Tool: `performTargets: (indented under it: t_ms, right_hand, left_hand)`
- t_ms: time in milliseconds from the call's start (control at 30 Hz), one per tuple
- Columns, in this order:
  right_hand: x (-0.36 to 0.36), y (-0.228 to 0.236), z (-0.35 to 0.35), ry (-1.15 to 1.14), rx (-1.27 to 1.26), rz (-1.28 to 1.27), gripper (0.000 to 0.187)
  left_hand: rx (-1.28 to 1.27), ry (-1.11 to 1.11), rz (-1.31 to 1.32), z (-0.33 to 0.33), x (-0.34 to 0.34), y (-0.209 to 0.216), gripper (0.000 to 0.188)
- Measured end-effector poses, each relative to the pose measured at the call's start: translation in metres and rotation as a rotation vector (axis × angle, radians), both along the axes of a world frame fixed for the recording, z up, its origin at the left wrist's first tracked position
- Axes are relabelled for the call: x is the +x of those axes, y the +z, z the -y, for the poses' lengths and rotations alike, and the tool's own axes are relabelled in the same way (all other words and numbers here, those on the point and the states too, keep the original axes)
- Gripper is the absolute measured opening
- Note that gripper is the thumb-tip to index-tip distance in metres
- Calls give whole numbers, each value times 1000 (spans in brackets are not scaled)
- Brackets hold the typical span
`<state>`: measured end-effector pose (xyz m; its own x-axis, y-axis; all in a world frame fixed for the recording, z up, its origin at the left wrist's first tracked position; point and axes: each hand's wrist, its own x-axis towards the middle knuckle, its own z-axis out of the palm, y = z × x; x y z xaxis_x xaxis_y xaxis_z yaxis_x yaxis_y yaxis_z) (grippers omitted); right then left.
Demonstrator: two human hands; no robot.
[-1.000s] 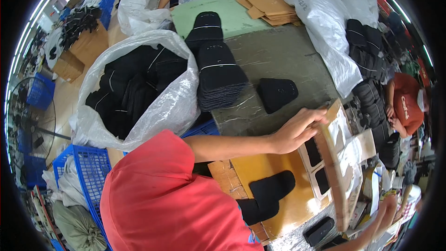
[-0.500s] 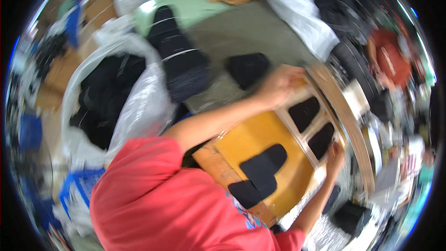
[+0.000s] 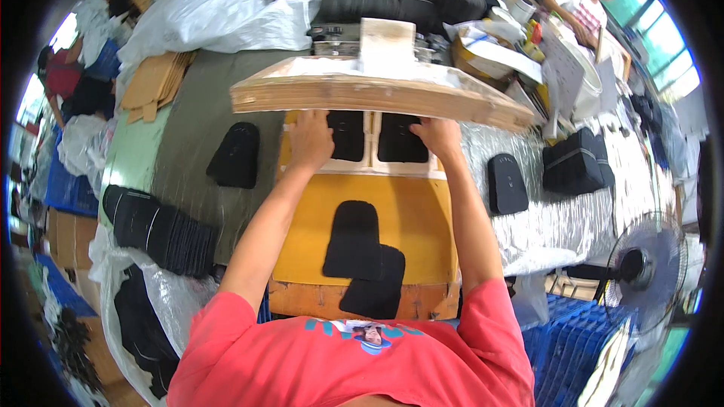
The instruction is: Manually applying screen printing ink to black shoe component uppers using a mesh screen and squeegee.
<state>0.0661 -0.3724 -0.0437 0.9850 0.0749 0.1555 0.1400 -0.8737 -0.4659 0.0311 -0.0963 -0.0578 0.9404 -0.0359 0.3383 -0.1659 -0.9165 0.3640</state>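
A pale wooden frame [image 3: 369,169] with two openings lies on a yellow board [image 3: 302,234]. One black rounded pad [image 3: 348,143] shows in the left opening, another black pad [image 3: 402,143] in the right. My left hand [image 3: 311,139] grips the frame's left side, its fingertips partly hidden. My right hand [image 3: 440,137] closes on the right side, the thumb reaching over the right pad's edge. Just beyond and above my hands is a thick wooden press board [image 3: 377,96], which covers the frame's far part. Two more black pads [image 3: 353,237] overlap on the yellow board nearer to me.
Single black pads lie left [image 3: 235,154] and right [image 3: 507,183] of the board. Pad stacks stand at far left [image 3: 158,226] and right [image 3: 575,162]. A fan [image 3: 641,265] and blue crates [image 3: 569,339] are at lower right. Two people are across the table; another is far left.
My view has swung round to face the press straight on. Both hands remain at the sides of the wooden frame. The two pads on the yellow board still overlap.
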Motion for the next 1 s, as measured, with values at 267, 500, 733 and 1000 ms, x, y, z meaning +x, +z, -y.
performTargets:
  t_ms: [267,500,733,1000]
  right_hand:
    - [-43,19,47,-120,720,35,29]
    - [-104,-7,248,-335,616,211,39]
    - [-95,-35,218,-452,229,45,36]
    - [-79,-26,232,-198,-256,241,52]
  left_hand:
    - [25,39,-26,-36,2,-7,28]
    - [13,-7,12,-4,1,3,20]
    - [-1017,-138,144,-58,-20,18,46]
    - [-859,321,175,-178,-109,42,30]
